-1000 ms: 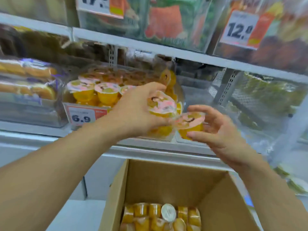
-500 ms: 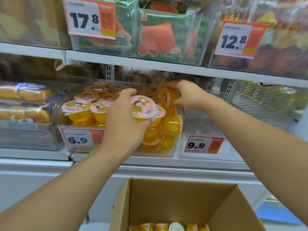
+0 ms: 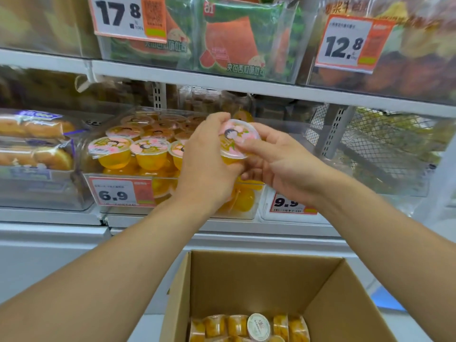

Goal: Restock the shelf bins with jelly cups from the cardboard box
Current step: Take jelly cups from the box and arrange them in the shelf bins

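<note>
Both hands meet in front of the bin, at its right end. The left hand (image 3: 208, 166) is curled round a jelly cup (image 3: 237, 140) from the left and below, thumb up near the lid's far edge. The right hand (image 3: 278, 161) holds the same cup from the right, fingers bent, one fingertip lying across the pink lid. The cup is tilted, lid facing the camera, yellow jelly showing at its lower rim. Just left of the hands, the bin (image 3: 172, 215) holds more cups (image 3: 148, 150), packed lids up; others lie on their sides low in the bin, under the wrists. A 6.9 tag (image 3: 121, 193) sits on the bin's front, left of the left wrist. A 9.9 tag (image 3: 288, 204) shows under the right wrist, partly covered. Left of the bin lie bread packs (image 3: 37, 141). Above the hands, the upper shelf carries green packs (image 3: 237, 40) and tags reading 17.8 and 12.8. Below the forearms stands the open box (image 3: 266, 280), with cups (image 3: 246, 327) in its bottom, most on their sides.
</note>
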